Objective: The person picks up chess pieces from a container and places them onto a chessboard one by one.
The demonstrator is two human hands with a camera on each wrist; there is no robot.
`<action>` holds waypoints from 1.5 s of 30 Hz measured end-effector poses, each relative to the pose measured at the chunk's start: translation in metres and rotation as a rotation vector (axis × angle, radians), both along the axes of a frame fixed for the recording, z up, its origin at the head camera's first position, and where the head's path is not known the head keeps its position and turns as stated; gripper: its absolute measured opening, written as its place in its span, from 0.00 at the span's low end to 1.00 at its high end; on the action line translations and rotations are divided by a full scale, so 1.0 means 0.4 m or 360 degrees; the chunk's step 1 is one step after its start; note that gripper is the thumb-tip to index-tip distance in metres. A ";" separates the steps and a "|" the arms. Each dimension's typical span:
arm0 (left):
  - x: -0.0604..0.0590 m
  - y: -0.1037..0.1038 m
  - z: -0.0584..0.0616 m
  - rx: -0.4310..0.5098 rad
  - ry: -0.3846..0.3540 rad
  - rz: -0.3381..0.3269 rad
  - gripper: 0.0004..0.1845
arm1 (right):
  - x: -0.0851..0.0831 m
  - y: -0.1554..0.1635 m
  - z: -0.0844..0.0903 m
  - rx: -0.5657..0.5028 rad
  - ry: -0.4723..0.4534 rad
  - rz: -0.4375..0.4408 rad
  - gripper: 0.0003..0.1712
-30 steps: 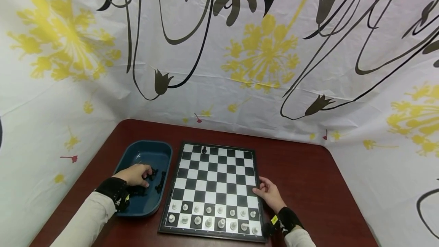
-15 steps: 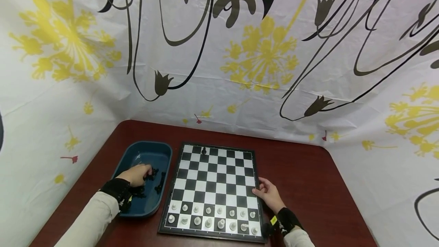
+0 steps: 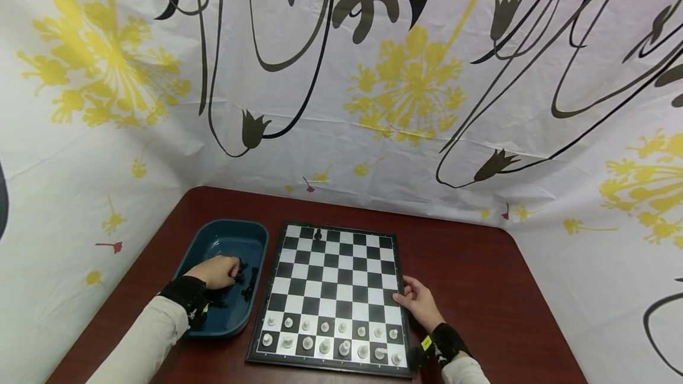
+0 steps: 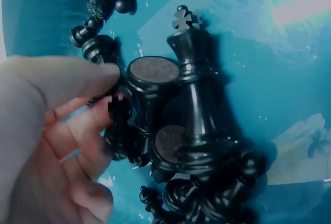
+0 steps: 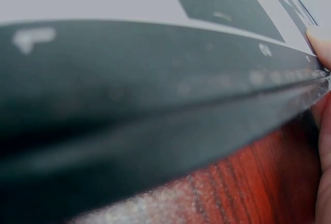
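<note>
We see the left hand [image 3: 216,272] reaching down among the pieces, its thumb and fingers standing apart, with a gap between thumb and forefinger in the left wrist view. The small black castle-topped chess piece [image 4: 119,131] is right at the fingertips; we cannot tell whether they touch it. Just beyond the thumb tip lies a black turned chess piece with a round brown base [image 4: 153,70], base toward the camera, and past that, farther from the fingers, the glossy black king with a cross on top [image 4: 199,100] lies across other pieces. More black pieces lie near it, all inside the deep blue rounded tray [image 3: 229,239]. To the tray's right, the right hand [image 3: 420,302] grips the side edge of the black-and-white checkered chessboard [image 3: 336,265], thumb on top. On the board we count two rows of eight small white chess pieces [image 3: 325,345] along the near edge, and a lone black chess piece [image 3: 318,234] stands by the far edge. Tray and board rest on the dark red-brown table [image 3: 469,289], and behind it hangs a white cloth with yellow and grey flowers [image 3: 299,170].
</note>
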State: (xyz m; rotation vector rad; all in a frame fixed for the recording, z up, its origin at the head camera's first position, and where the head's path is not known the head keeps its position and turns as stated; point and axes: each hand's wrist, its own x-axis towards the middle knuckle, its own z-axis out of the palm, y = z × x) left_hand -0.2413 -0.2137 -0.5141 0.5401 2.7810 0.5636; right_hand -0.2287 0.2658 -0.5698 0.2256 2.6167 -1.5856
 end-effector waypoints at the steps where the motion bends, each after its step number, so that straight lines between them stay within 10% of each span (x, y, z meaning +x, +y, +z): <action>1: -0.002 0.000 -0.001 0.0011 0.0003 0.0001 0.13 | 0.000 0.000 0.000 -0.0003 0.0002 -0.0003 0.32; 20: -0.053 -0.007 0.097 0.0197 0.0123 0.0041 0.06 | -0.003 0.013 0.008 0.0014 0.0011 -0.0008 0.33; 45: -0.099 0.028 0.145 0.0330 0.0100 0.0034 0.09 | 0.001 0.001 0.001 -0.0018 0.0003 0.0012 0.32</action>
